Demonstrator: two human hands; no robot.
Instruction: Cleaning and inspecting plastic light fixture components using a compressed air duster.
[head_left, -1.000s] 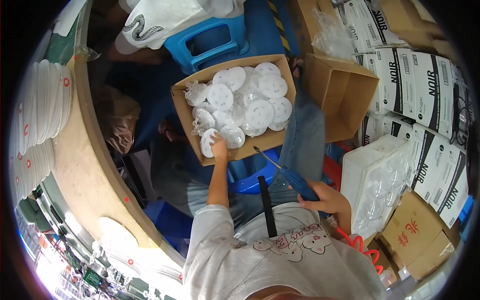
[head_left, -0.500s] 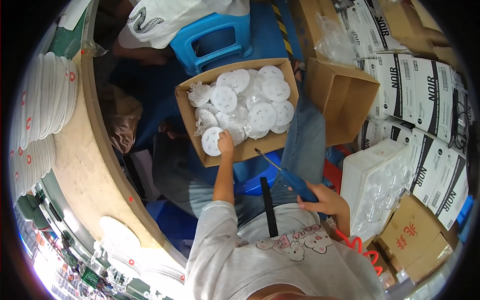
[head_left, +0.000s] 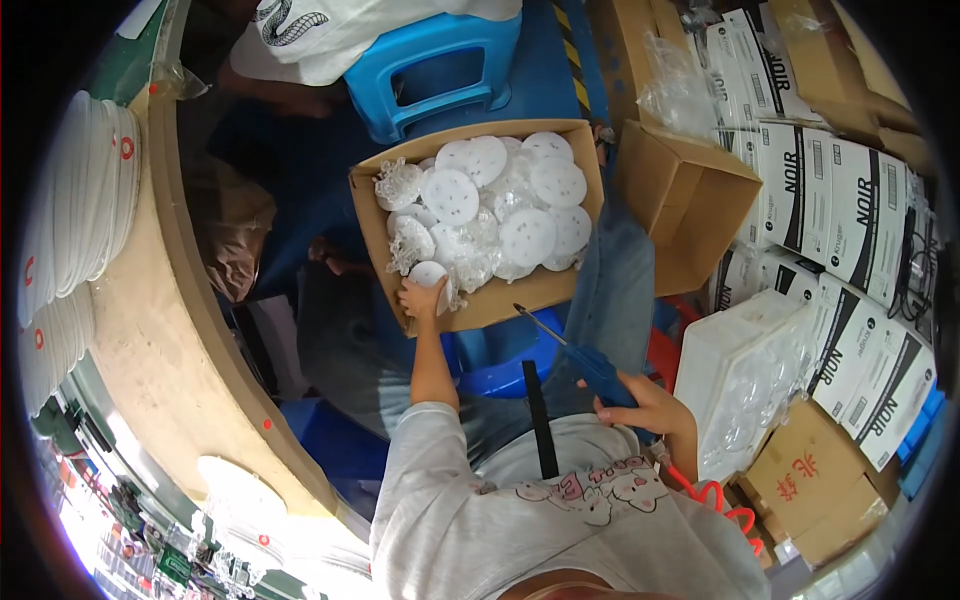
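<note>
Your left hand pinches a white disc at its near edge, fingers bent around the rim; the disc lies at the near-left corner of the shallow cardboard box, directly ahead of that hand and well apart from the other; more white discs and clear plastic pieces fill the box beyond it. Your right hand wraps around the blue handle of a screwdriver; the shaft points up and left toward the near wall of the box; whether the tip touches the cardboard you cannot tell; a red coiled cord runs below the right hand.

The near wall of the box passes beneath your left wrist; between your two forearms there is open room above a blue plastic object and your lap; a curved workbench bounds the left side; a brown carton with its mouth open stands just beside the box on the right, and a white tray of clear domes stands near your right hand.

Stacked white cartons at the far right carry bold dark lettering, black bands and barcodes; a brown box below them bears red characters; your grey shirt shows pink lettering and cartoon animals.
</note>
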